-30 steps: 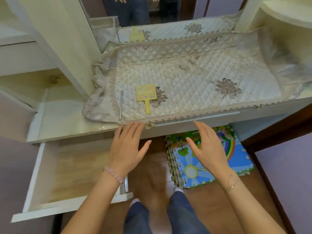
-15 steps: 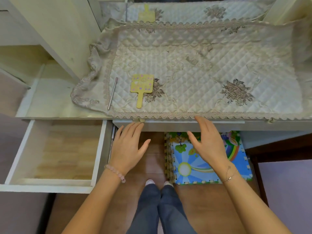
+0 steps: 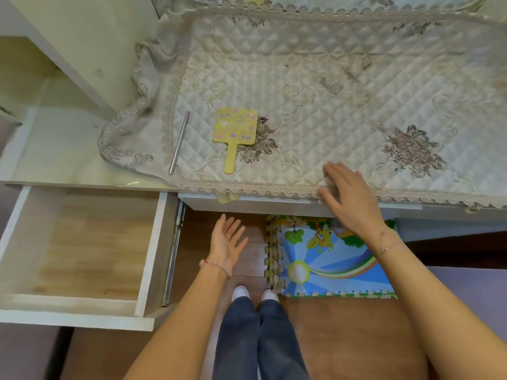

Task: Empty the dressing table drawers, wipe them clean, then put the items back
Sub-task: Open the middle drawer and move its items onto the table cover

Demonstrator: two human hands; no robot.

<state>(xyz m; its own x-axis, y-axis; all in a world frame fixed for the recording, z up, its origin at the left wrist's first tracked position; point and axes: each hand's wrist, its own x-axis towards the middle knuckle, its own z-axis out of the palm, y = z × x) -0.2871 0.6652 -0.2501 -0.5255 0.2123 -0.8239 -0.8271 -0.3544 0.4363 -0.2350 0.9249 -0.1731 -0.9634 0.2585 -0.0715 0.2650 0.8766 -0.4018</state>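
Drawers are the job: the left drawer [image 3: 82,248] hangs pulled out and bare, while her right hand [image 3: 349,198], fingers spread, presses the quilted cloth [image 3: 329,105] back off the middle drawer [image 3: 274,204], and her left hand [image 3: 227,242] waits open-palmed, holding nothing, below it.

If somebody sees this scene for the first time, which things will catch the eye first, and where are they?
The yellow hand mirror lies on the quilted cloth covering the dressing table, with a thin metal rod to its left. Below left, a drawer stands pulled out and empty. The colourful foam mat lies on the floor under the right hand, which rests at the cloth's front edge.
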